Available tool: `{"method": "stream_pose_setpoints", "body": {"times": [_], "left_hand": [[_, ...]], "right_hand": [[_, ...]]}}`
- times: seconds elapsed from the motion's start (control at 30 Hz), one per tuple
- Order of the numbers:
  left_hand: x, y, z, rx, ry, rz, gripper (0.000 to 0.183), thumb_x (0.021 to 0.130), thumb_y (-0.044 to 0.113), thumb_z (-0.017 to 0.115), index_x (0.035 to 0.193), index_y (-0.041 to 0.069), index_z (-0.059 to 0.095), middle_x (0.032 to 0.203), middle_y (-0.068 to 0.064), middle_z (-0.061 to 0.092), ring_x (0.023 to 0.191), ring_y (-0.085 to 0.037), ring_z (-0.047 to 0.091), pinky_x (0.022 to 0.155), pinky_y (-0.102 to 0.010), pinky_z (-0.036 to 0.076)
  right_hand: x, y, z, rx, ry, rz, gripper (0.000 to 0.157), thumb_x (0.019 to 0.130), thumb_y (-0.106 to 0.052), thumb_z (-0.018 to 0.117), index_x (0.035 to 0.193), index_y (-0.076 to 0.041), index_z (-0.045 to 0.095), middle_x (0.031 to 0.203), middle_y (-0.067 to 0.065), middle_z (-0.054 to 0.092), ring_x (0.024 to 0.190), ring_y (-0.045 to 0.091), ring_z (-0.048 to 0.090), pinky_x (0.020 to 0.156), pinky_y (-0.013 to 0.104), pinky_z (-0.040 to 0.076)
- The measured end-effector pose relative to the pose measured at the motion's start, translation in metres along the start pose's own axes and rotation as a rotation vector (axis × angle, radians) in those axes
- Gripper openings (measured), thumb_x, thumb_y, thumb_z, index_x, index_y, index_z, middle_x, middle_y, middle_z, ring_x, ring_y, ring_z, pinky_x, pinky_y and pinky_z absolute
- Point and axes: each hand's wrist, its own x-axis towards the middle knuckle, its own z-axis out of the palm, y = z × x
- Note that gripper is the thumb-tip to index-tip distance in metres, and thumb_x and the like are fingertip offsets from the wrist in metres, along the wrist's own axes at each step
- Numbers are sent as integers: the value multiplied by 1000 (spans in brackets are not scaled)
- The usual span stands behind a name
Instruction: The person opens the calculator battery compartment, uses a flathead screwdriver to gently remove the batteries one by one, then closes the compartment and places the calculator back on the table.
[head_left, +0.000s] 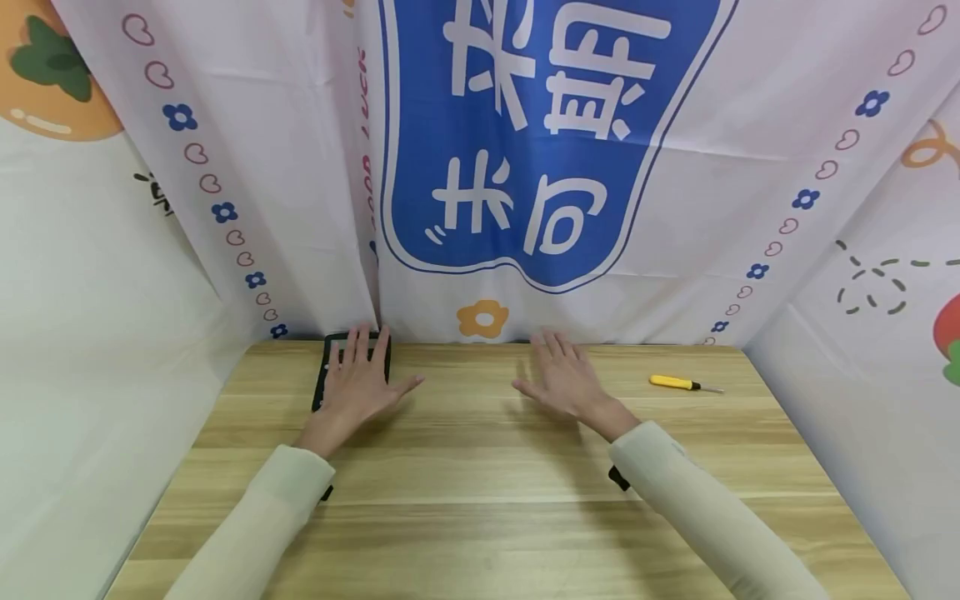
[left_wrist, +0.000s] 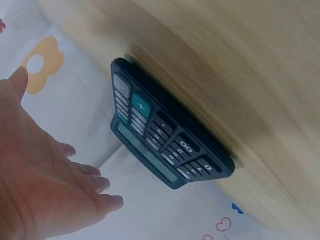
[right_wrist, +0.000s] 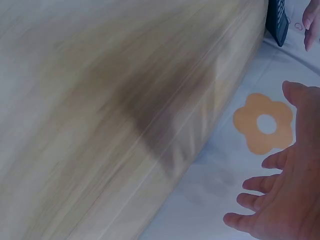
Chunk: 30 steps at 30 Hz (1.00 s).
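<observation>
White cloth backdrop (head_left: 720, 192) at 12 from where I stand, blue panel (head_left: 517, 158) printed on it. Wood-grain worktop (head_left: 465, 500) below. Person's pale sleeves (head_left: 251, 517) reach in from 7 and 5. Left hand (head_left: 357, 382) at 11: grip empty, fingers extended, over the black calculator (left_wrist: 162, 125) but clear of it. Right hand (head_left: 568, 385) just past 12: grip empty, fingers extended, raised. Calculator sits near 11, far edge, display end toward cloth. Yellow-handled screwdriver (head_left: 678, 382) lies near 2, tip toward 3.
</observation>
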Motion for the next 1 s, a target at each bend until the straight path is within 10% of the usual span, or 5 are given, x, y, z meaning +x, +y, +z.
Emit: {"method": "stream_pose_setpoints", "body": {"times": [1.0], "left_hand": [[-10, -49, -11, -164, 17, -123, 112, 100, 75, 49, 167, -4, 10, 171, -37, 0, 156, -59, 5, 125, -71, 8]], "right_hand": [[28, -67, 7, 122, -24, -73, 85, 106, -59, 56, 165, -2, 32, 165, 22, 41, 151, 41, 41, 120, 58, 39]]}}
